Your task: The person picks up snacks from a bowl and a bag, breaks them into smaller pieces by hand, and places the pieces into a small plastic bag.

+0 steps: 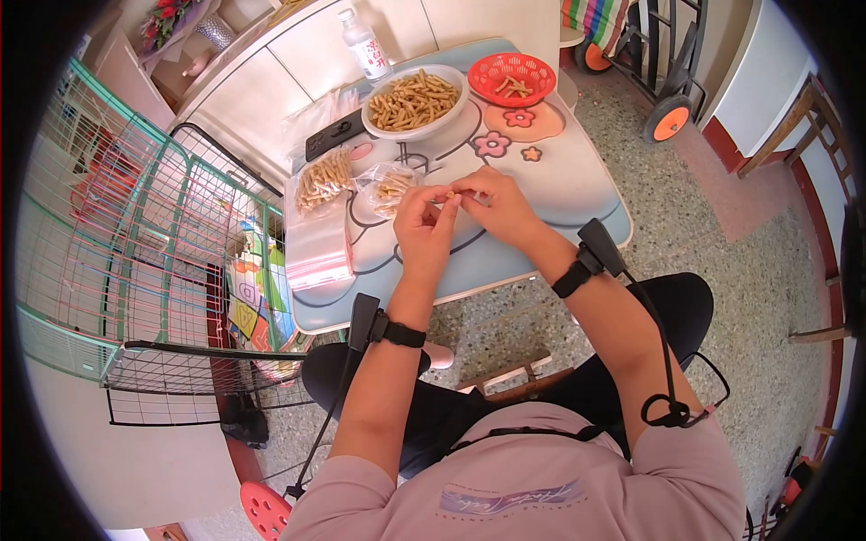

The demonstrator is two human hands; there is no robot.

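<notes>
- Wire cage [135, 225]: green and pink mesh panels standing to the person's left, beside the worktop.
- Worktop [577, 180]: a low blue table with a flower-and-cartoon print; it carries everything listed below.
- White bowl [417, 134]: at the far side of the worktop, heaped with tan snack sticks.
- Red basket [534, 91]: just right of the bowl, holding only a few sticks.
- Stack of empty bags [317, 248]: clear pouches piled at the near left edge of the worktop.
- Filled bag [325, 180]: packed with sticks, lying just beyond the stack.
- Small bag [388, 189]: partly filled, lying beside the filled bag and just left of the hands.
- Bottle [363, 45]: upright behind the bowl, cap on.
- Left hand [424, 221]: fingers narrowed to a pinch on one end of the stick piece; a black band sits on the wrist.
- Right hand [496, 207]: likewise pinched on the other end, its fingertips meeting the left's.
- Stick piece [448, 194]: a small tan bit held between both hands above the middle of the worktop, near the small bag.
- Step in hand, as judged: a single stick is being handled at the fingertips, apart from the bowl. A further move calls for a light grip, since the piece looks brittle, and one hand must come free before a bag can be opened.
</notes>
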